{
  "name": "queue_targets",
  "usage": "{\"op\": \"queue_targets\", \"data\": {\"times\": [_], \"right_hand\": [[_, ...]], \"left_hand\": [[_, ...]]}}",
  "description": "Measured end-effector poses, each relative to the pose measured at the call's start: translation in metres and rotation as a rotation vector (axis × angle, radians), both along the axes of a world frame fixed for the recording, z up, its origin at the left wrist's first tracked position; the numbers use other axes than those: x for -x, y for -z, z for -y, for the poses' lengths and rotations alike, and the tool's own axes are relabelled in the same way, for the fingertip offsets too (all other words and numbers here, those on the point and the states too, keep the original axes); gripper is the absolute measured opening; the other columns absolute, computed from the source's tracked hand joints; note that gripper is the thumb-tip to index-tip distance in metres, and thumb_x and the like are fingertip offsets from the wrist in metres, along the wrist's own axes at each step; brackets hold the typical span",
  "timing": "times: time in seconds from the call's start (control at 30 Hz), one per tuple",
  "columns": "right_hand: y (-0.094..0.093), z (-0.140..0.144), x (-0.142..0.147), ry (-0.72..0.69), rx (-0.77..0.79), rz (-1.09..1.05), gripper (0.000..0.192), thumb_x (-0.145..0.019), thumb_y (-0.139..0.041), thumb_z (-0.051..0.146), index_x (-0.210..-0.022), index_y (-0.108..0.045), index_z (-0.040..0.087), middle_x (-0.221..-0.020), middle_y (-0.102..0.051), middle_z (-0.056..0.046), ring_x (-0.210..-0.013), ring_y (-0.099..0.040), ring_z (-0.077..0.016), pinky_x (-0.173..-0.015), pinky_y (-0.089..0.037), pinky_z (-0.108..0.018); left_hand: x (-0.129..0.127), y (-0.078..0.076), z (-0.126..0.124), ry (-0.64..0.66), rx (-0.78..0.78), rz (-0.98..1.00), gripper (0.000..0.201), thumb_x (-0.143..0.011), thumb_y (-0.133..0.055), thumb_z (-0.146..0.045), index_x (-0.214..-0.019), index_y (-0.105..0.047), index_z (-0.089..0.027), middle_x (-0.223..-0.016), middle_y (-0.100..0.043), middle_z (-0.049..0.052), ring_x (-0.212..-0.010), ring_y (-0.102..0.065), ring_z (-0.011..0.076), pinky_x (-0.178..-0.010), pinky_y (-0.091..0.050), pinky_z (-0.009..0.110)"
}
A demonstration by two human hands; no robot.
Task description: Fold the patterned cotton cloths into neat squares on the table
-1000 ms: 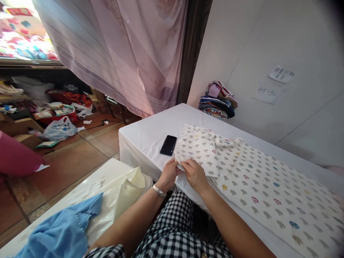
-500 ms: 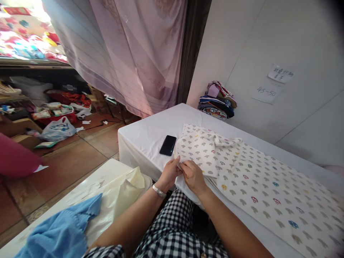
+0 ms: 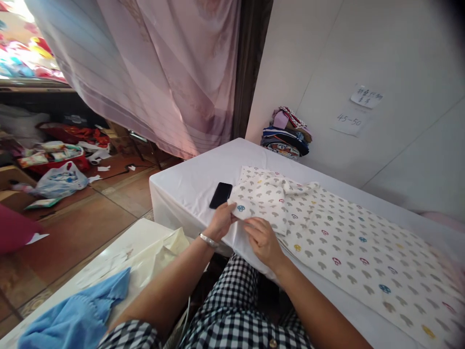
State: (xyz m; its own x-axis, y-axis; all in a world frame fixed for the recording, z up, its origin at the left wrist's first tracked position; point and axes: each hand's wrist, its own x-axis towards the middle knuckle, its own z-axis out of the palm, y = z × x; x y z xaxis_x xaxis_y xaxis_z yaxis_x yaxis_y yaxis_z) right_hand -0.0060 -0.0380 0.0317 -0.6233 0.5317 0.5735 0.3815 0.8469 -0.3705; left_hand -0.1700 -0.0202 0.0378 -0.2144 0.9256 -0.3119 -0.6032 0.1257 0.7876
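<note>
- Head view, nearest first: a black-and-white checked garment [image 3: 232, 310] covered the person's lap, and both bare forearms reached forward from it toward the white worktop [image 3: 189, 182].
- To the near left, a blue cloth [image 3: 78, 317] lay on a cream plastic bag [image 3: 160, 254] on a lower white surface, in the same places as 1 s before.
- The left hand [image 3: 221, 224], a silver bracelet [image 3: 208, 240] at its wrist, had its grip pinched on the near left corner of the mushroom-print cloth [image 3: 327, 242]. Compared with 0.5 s earlier, that hand sat further out to the left, closer to the phone, and the corner was drawn out flatter.
- The right hand [image 3: 264, 240] lay palm down on the cloth's near edge, its grip pressed flat on the fabric with fingers together rather than pinching. The 2 hands, touching 0.5 s before, were now slightly apart.
- My reading: the folded edge was being spread and smoothed between the hands, so the fold at this corner looked close to squared off.
- The cloth itself lay across the worktop, its folded upper part bunched at the left end, the rest running off to the right.
- A black phone [image 3: 220, 195] lay just beside the cloth's left corner, near the left fingertips.
- Farther back, a stack of folded clothes [image 3: 285, 133] rested against the wall, with paper notes [image 3: 358, 109] stuck above and a pink curtain [image 3: 163, 72] to the left.
</note>
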Motion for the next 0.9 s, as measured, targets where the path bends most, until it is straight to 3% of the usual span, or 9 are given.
{"op": "queue_targets", "data": {"times": [0.13,0.3,0.4,0.47,0.6,0.73,0.9], "right_hand": [[0.008,-0.007,-0.046,0.183,-0.031,-0.085,0.033,-0.085,-0.041,0.012,-0.11,-0.059,0.024,-0.116,-0.058,-0.008,-0.111,-0.05,-0.0229,-0.093,-0.042,-0.046],[0.038,-0.003,-0.105,0.426,0.026,0.03,0.033,-0.086,-0.046,0.023,-0.118,-0.054,0.023,-0.117,-0.057,-0.01,-0.109,-0.051,-0.0243,-0.094,-0.042,-0.047],[0.055,0.009,-0.123,0.436,0.098,0.196,0.039,-0.084,-0.051,0.029,-0.122,-0.051,0.022,-0.119,-0.056,-0.009,-0.11,-0.05,-0.0245,-0.093,-0.044,-0.044],[0.06,0.016,-0.126,0.428,0.114,0.274,0.04,-0.083,-0.052,0.031,-0.121,-0.052,0.021,-0.119,-0.056,-0.009,-0.11,-0.05,-0.0251,-0.093,-0.044,-0.043],[0.062,0.019,-0.124,0.501,0.108,0.302,0.037,-0.084,-0.046,0.025,-0.12,-0.052,0.019,-0.114,-0.057,-0.01,-0.106,-0.051,-0.0253,-0.09,-0.044,-0.043],[0.06,0.017,-0.124,0.478,0.118,0.296,0.041,-0.08,-0.038,0.009,-0.113,-0.058,0.021,-0.102,-0.061,-0.008,-0.094,-0.055,-0.0218,-0.082,-0.047,-0.036],[0.059,0.02,-0.129,0.374,0.147,0.317,0.039,-0.08,-0.039,0.01,-0.112,-0.059,0.022,-0.099,-0.061,-0.006,-0.089,-0.055,-0.0203,-0.077,-0.048,-0.033]], "left_hand": [[0.023,-0.027,-0.037,-0.016,-0.025,-0.147,0.007,-0.077,-0.052,-0.016,-0.079,-0.058,-0.014,-0.073,-0.066,0.006,-0.069,-0.063,0.0157,-0.069,-0.052,0.03],[0.048,-0.072,-0.092,-0.099,-0.122,-0.325,0.008,-0.073,-0.05,-0.012,-0.079,-0.054,-0.014,-0.072,-0.064,0.004,-0.068,-0.063,0.0156,-0.071,-0.051,0.034],[0.066,-0.097,-0.127,-0.182,-0.157,-0.384,0.008,-0.072,-0.052,-0.013,-0.079,-0.054,-0.013,-0.07,-0.062,0.003,-0.064,-0.06,0.0132,-0.069,-0.05,0.033],[0.079,-0.107,-0.148,-0.278,-0.166,-0.527,0.008,-0.072,-0.053,-0.017,-0.079,-0.054,-0.013,-0.066,-0.059,0.001,-0.059,-0.057,0.0118,-0.064,-0.049,0.03],[0.101,-0.108,-0.17,-0.385,-0.119,-0.879,0.009,-0.073,-0.054,-0.02,-0.079,-0.055,-0.014,-0.062,-0.055,-0.001,-0.054,-0.049,0.0099,-0.055,-0.043,0.023],[0.112,-0.096,-0.165,-0.373,-0.068,-0.964,0.006,-0.07,-0.051,-0.011,-0.072,-0.056,-0.014,-0.061,-0.052,-0.001,-0.055,-0.047,0.0105,-0.056,-0.041,0.024],[0.122,-0.077,-0.15,-0.376,0.036,-1.024,0.008,-0.069,-0.05,-0.009,-0.069,-0.055,-0.014,-0.063,-0.052,0.001,-0.065,-0.052,0.014,-0.062,-0.043,0.027]]}}
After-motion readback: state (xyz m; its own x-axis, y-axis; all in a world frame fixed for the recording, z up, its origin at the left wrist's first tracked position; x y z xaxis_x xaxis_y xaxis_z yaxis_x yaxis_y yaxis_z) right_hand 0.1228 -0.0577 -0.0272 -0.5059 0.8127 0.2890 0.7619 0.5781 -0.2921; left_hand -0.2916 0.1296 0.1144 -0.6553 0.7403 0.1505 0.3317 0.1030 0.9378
